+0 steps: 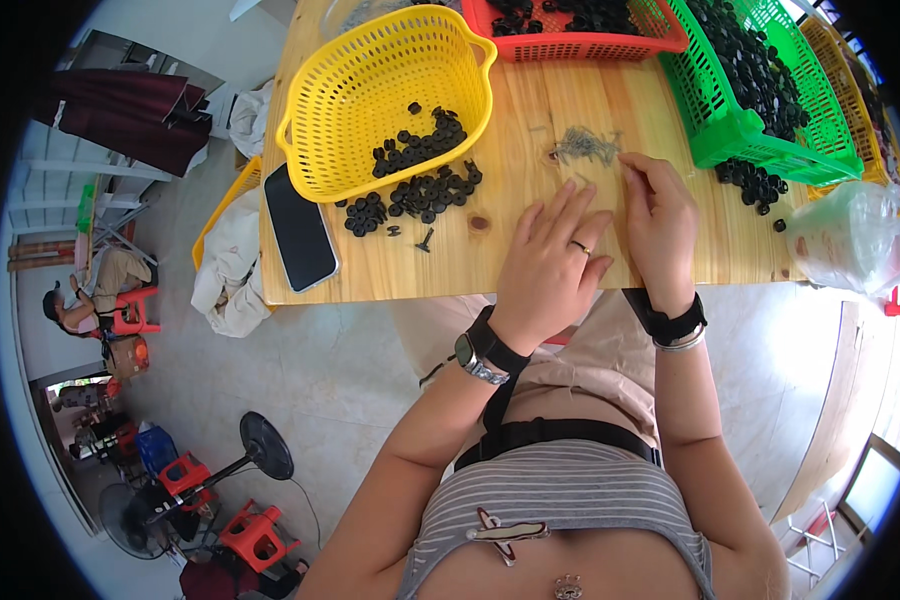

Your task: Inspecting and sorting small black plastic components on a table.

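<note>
A small pile of grey metal screws (585, 147) lies on the wooden table (530, 110) just beyond my hands. My left hand (555, 262) rests over the near part of the table, fingers stretched out, their tips just short of the screws. My right hand (662, 215) is beside it with thumb and forefinger brought together at the pile's right edge; whatever is between them is too small to tell. To the left, small black round plastic parts (430, 193) lie in a heap, with one black part on a screw (425, 240) apart from them.
A yellow basket (315, 110) with black parts stands left, a phone (300, 230) beside it. Red (590, 46) and green (715, 135) baskets of black parts are at the back and right. A plastic bag (850, 240) sits at the right corner; a fan (267, 446) stands behind left.
</note>
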`<state>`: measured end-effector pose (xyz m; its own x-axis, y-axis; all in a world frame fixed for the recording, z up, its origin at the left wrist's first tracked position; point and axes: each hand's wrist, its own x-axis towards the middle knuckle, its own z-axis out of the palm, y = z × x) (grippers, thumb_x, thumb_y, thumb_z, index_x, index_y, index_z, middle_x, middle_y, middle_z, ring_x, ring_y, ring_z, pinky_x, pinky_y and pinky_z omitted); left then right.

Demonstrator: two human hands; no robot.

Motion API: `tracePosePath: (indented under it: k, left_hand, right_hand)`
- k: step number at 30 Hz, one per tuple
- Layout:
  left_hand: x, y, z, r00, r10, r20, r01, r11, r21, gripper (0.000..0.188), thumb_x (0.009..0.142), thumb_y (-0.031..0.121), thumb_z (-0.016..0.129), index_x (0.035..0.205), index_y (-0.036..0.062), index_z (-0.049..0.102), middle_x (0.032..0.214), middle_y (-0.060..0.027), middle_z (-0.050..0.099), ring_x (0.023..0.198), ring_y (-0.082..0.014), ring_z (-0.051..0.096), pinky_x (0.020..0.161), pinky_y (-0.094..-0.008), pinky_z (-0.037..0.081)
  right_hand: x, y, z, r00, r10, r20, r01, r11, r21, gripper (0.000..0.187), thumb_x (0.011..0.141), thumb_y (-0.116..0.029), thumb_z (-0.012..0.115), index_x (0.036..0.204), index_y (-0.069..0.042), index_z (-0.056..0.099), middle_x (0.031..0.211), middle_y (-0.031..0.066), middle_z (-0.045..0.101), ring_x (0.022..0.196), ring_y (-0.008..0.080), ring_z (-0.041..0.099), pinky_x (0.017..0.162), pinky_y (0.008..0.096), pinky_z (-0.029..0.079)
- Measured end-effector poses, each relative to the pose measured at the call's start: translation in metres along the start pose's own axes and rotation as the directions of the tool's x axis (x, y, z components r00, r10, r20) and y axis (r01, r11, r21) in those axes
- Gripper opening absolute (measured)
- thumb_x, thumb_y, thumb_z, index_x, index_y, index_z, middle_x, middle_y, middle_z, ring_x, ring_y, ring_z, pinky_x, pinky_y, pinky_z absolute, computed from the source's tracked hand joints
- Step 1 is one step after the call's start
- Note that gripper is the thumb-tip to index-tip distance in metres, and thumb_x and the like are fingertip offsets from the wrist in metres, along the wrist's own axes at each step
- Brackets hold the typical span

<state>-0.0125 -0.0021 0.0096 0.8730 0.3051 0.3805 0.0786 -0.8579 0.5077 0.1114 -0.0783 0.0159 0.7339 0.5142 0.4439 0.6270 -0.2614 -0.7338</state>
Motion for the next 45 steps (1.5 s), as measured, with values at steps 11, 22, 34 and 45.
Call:
tracePosePath:
  k: [11, 22, 34, 45]
  left_hand:
    - [-0.001, -0.001, 0.001, 0.993, 0.018, -0.115, -0.026, 0.997, -0.071, 0.025, 0.073, 0.009, 0.065, 0.097, 0.0045, 0.061, 0.11, -0.0131, 0.058, 0.109, -0.0314, 0.052, 0.092, -0.0418, 0.039]
    - [0.0, -0.002, 0.001, 0.994, 0.015, -0.11, -0.02, 0.999, -0.044, 0.03, 0.072, 0.012, 0.066, 0.101, 0.0052, 0.06, 0.114, -0.0139, 0.055, 0.111, -0.034, 0.049, 0.09, -0.0422, 0.038]
    - [0.003, 0.001, 0.001, 0.999, -0.032, 0.002, 0.031, 0.995, 0.093, 0.045, 0.076, 0.02, 0.065, 0.117, 0.0058, 0.053, 0.135, -0.0169, 0.041, 0.127, -0.0373, 0.034, 0.094, -0.0433, 0.032]
    - [-0.012, -0.008, -0.012, 0.946, -0.059, -0.318, 0.002, 0.984, -0.177, 0.019, 0.075, 0.004, 0.062, 0.094, 0.0055, 0.061, 0.095, -0.0101, 0.058, 0.088, -0.0294, 0.055, 0.077, -0.0379, 0.042]
  right_hand:
    - [-0.003, 0.0, 0.001, 0.98, 0.193, -0.042, -0.192, 0.981, 0.033, 0.007, 0.08, -0.005, 0.063, 0.085, -0.001, 0.063, 0.072, 0.0124, 0.064, 0.06, 0.0205, 0.062, 0.057, 0.0284, 0.048]
    - [-0.001, 0.001, 0.001, 0.984, 0.16, -0.075, -0.156, 0.986, 0.057, 0.007, 0.083, -0.007, 0.061, 0.087, -0.001, 0.059, 0.071, 0.008, 0.062, 0.06, 0.0141, 0.059, 0.056, 0.0252, 0.046]
    - [-0.003, -0.001, 0.0, 0.974, 0.132, 0.182, -0.177, 0.95, 0.258, 0.006, 0.086, -0.003, 0.056, 0.091, 0.0, 0.055, 0.09, 0.0089, 0.067, 0.064, 0.0118, 0.06, 0.058, 0.0232, 0.048]
    - [-0.005, 0.003, 0.003, 0.978, 0.07, 0.196, -0.116, 0.966, 0.232, 0.007, 0.081, -0.004, 0.062, 0.086, -0.001, 0.058, 0.071, 0.0071, 0.058, 0.059, 0.0117, 0.051, 0.053, 0.0242, 0.041]
